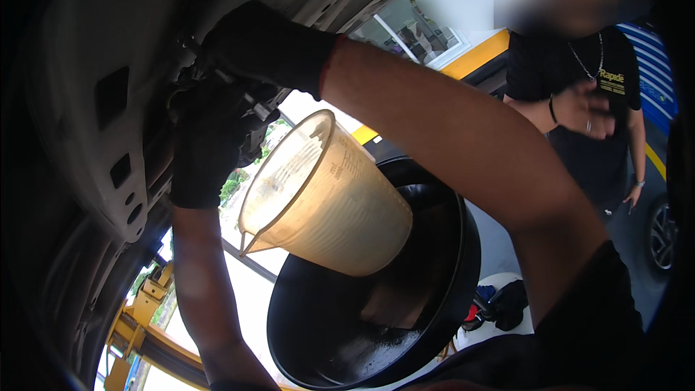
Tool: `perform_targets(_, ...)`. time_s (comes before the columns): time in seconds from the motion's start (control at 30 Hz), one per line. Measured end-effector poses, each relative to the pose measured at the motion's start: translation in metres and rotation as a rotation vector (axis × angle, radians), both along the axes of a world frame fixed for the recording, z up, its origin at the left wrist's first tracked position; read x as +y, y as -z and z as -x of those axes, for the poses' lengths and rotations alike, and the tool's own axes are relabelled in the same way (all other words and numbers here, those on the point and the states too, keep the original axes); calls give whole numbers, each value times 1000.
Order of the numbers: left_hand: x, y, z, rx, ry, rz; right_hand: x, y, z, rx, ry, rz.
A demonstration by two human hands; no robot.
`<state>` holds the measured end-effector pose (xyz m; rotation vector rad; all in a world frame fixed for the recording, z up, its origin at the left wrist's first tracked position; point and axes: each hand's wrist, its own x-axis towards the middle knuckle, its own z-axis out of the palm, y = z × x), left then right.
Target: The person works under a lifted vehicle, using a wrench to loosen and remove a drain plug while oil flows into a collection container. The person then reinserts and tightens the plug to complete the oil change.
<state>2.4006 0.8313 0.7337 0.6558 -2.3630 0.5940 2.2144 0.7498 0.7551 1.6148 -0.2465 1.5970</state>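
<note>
Both my hands are raised to the underside of a vehicle, in dark gloves. My left hand (206, 148) reaches up from below, its fingers closed around something in shadow. From the right, my right hand (257, 47) comes across above it, fingers bent and closed at the same spot. Between and beside them shows a shiny metal rod-like piece (253, 101); I cannot tell whether it is a tool or a vehicle part. Just below stands a translucent measuring jug (333, 203), stained yellowish, inside a wide black drain pan (304, 326).
The grey metal underbody (79, 123) with several holes fills the upper left. A person (572, 116) in a dark shirt stands at the right, one hand raised. A yellow lift part (148, 297) is at lower left. Dark items lie on a white round surface (499, 282) beyond the pan.
</note>
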Motion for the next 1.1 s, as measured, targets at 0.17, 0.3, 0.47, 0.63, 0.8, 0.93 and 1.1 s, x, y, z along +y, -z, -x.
perform_targets(0.17,2,-11,-29,-449,-238,741,10,6,-29,-82,42,-41)
perform_targets(0.3,-32,-13,-44,671,489,-874,-22,-8,-33,-64,-77,179)
perform_targets(0.47,-32,-10,-37,657,480,-681,-29,-30,-27,-61,135,32)
perform_targets(0.63,-27,-7,-38,174,12,97,-6,-11,-24,-75,2,-44)
perform_targets(0.8,-26,-9,-28,624,519,-835,-9,-10,-11,25,139,112)
perform_targets(0.93,-26,-8,-45,635,555,-954,-1,0,-15,-24,132,87)
perform_targets(1.1,-4,-3,1,341,454,-601,1,-6,-3,-70,-69,19)
